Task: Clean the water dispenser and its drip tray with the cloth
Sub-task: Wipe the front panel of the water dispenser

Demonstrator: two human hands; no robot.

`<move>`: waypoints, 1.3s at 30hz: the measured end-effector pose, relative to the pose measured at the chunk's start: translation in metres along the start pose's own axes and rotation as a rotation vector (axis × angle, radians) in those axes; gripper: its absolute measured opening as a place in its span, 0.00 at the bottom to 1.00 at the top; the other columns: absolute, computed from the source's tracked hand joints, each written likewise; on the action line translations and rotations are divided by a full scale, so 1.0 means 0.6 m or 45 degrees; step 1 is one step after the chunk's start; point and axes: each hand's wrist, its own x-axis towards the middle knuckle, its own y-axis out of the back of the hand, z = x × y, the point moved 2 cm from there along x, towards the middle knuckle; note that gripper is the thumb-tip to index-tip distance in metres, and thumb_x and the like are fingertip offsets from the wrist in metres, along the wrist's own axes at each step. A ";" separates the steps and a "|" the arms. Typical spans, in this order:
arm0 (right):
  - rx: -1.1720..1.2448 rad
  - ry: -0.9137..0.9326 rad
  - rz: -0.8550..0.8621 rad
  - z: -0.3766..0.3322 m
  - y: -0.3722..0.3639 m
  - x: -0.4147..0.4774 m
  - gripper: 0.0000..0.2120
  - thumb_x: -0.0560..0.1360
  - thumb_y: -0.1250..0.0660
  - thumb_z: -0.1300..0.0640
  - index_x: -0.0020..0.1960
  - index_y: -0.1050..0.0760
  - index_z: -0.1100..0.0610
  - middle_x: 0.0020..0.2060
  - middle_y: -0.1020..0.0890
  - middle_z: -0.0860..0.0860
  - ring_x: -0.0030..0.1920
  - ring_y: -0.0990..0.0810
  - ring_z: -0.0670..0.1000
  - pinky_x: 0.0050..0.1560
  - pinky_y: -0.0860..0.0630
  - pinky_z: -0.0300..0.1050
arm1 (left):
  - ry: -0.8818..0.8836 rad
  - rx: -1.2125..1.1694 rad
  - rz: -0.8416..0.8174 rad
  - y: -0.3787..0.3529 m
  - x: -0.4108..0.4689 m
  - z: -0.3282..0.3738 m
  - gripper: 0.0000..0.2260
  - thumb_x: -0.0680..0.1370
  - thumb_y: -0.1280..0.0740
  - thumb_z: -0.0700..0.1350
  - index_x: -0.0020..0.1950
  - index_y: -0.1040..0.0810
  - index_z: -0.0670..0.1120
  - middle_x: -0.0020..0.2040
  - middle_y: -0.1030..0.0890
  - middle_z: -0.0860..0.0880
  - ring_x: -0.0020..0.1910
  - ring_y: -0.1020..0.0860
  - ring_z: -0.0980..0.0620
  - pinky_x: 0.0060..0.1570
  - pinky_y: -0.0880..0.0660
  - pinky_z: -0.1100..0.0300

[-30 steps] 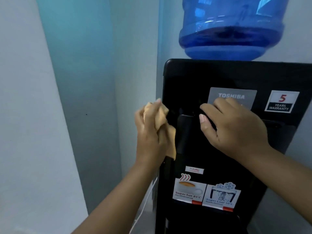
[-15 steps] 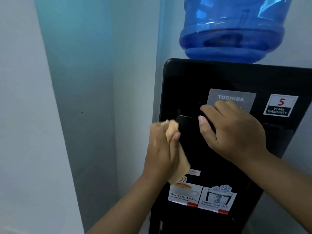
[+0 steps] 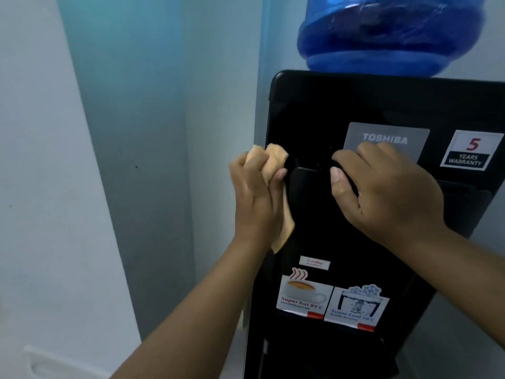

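Note:
The black water dispenser (image 3: 322, 113) fills the right half of the head view, with a blue water bottle (image 3: 382, 36) on top. My left hand (image 3: 255, 198) grips a bunched tan cloth (image 3: 273, 157) and presses it against the dispenser's left front edge, beside a black tap lever (image 3: 306, 192). My right hand (image 3: 382, 192) lies on the front panel below the Toshiba label, fingers curled over the ledge above the taps and thumb beside the lever. The drip tray is out of view.
A pale wall (image 3: 136, 105) forms a corner close to the dispenser's left side. Stickers for hot and cool water (image 3: 328, 305) sit lower on the front. A warranty sticker (image 3: 468, 150) is at the upper right.
My left hand dropped with the cloth along the left edge, then came back up to lever height. The right hand stayed in place. The camera shifted slightly.

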 end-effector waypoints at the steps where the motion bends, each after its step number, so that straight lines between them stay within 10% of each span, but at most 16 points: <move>1: -0.012 -0.001 -0.005 0.000 -0.003 -0.001 0.19 0.82 0.49 0.49 0.52 0.22 0.59 0.38 0.26 0.54 0.38 0.28 0.55 0.31 0.38 0.43 | -0.001 0.021 -0.026 -0.010 0.000 -0.013 0.17 0.82 0.47 0.59 0.61 0.38 0.47 0.59 0.34 0.40 0.60 0.31 0.53 0.57 0.32 0.63; 7: -0.048 0.005 0.020 0.005 -0.014 0.006 0.19 0.82 0.49 0.50 0.52 0.23 0.61 0.39 0.25 0.56 0.39 0.27 0.58 0.31 0.37 0.45 | -0.101 0.285 -0.276 -0.007 -0.153 -0.099 0.14 0.82 0.40 0.51 0.64 0.37 0.46 0.66 0.38 0.43 0.54 0.24 0.33 0.47 0.27 0.54; 12: -0.113 0.014 0.026 -0.001 -0.012 0.003 0.19 0.83 0.49 0.50 0.52 0.24 0.61 0.39 0.25 0.57 0.40 0.28 0.59 0.34 0.42 0.44 | -0.004 0.240 -0.392 0.044 -0.168 -0.090 0.17 0.79 0.42 0.47 0.67 0.35 0.50 0.69 0.38 0.46 0.63 0.26 0.36 0.54 0.23 0.47; 18: -0.124 0.006 0.029 -0.003 -0.011 0.000 0.19 0.83 0.49 0.50 0.53 0.24 0.61 0.40 0.26 0.58 0.42 0.28 0.59 0.32 0.40 0.45 | -0.041 0.271 -0.298 -0.011 -0.137 -0.068 0.23 0.79 0.43 0.45 0.74 0.39 0.49 0.77 0.46 0.46 0.77 0.47 0.48 0.74 0.50 0.66; 22: -0.133 -0.007 0.042 0.001 -0.016 -0.002 0.20 0.83 0.50 0.49 0.52 0.24 0.61 0.40 0.26 0.58 0.42 0.28 0.59 0.33 0.42 0.44 | -0.230 0.412 -0.631 0.025 -0.259 -0.123 0.27 0.77 0.35 0.42 0.75 0.38 0.53 0.80 0.53 0.45 0.76 0.42 0.39 0.64 0.31 0.52; 25: -0.130 0.005 0.049 -0.002 -0.013 -0.003 0.20 0.83 0.50 0.49 0.51 0.25 0.61 0.40 0.27 0.58 0.41 0.29 0.59 0.33 0.43 0.45 | -0.213 0.534 -0.918 0.086 -0.283 -0.140 0.21 0.83 0.43 0.55 0.73 0.43 0.70 0.78 0.45 0.60 0.77 0.43 0.52 0.70 0.36 0.54; 31: -0.163 -0.012 0.053 -0.003 -0.016 -0.005 0.21 0.83 0.51 0.48 0.51 0.26 0.61 0.41 0.27 0.58 0.42 0.30 0.59 0.34 0.42 0.46 | -0.006 0.264 -0.146 0.072 -0.169 -0.087 0.16 0.81 0.41 0.50 0.67 0.37 0.48 0.64 0.36 0.46 0.60 0.33 0.56 0.63 0.37 0.71; 36: -0.163 -0.017 0.067 -0.001 -0.018 -0.005 0.21 0.83 0.51 0.48 0.51 0.26 0.61 0.41 0.27 0.58 0.42 0.29 0.59 0.34 0.43 0.46 | 0.017 0.391 -0.429 0.000 -0.238 -0.098 0.24 0.83 0.43 0.52 0.77 0.46 0.51 0.78 0.46 0.40 0.77 0.43 0.44 0.71 0.37 0.58; 39: -0.175 -0.015 0.085 -0.001 -0.021 -0.002 0.21 0.83 0.51 0.48 0.51 0.25 0.60 0.41 0.27 0.57 0.42 0.29 0.59 0.34 0.43 0.46 | 0.086 0.499 -0.691 0.038 -0.300 -0.129 0.24 0.80 0.37 0.54 0.74 0.40 0.65 0.77 0.38 0.45 0.71 0.31 0.44 0.64 0.27 0.51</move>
